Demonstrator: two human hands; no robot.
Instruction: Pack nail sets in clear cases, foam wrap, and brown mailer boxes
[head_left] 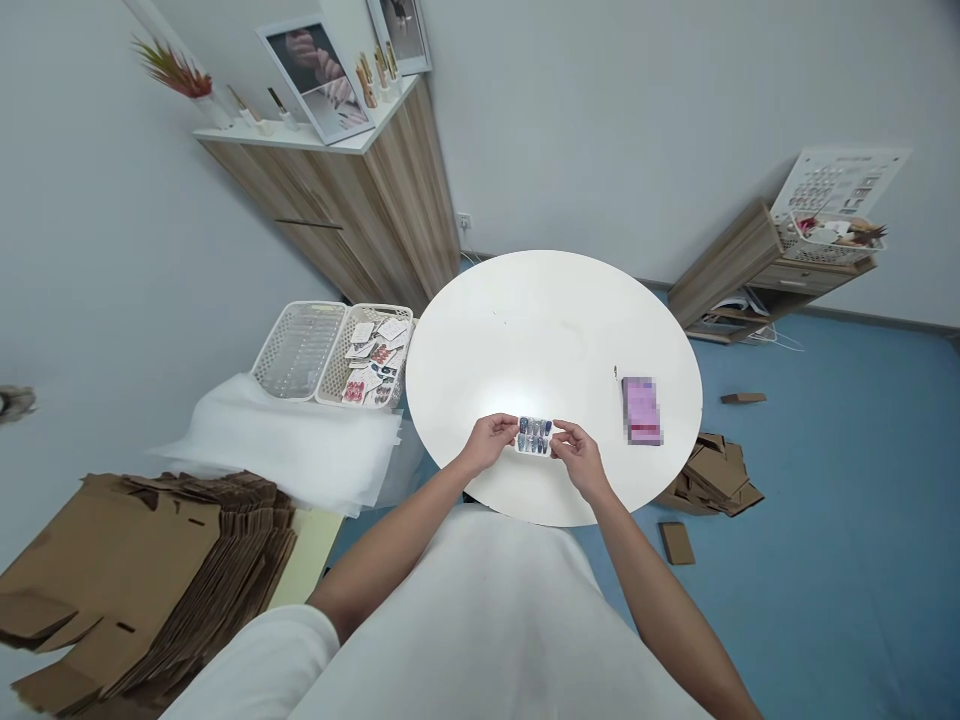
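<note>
A small card of press-on nails [534,435], blue and grey, lies over the near part of the round white table [540,340]. My left hand [491,440] pinches its left end. My right hand [576,450] pinches its right end. Both hands have their fingers curled onto the card. A pink, blurred-out box or phone [642,410] lies on the table to the right of my right hand, untouched.
Two white baskets [300,350] stand left of the table, one holding several nail cards [371,362], on white foam sheets [285,445]. Flat cardboard boxes [142,570] are stacked at near left. More cardboard [712,475] lies on the blue floor at right. Wooden cabinets stand behind.
</note>
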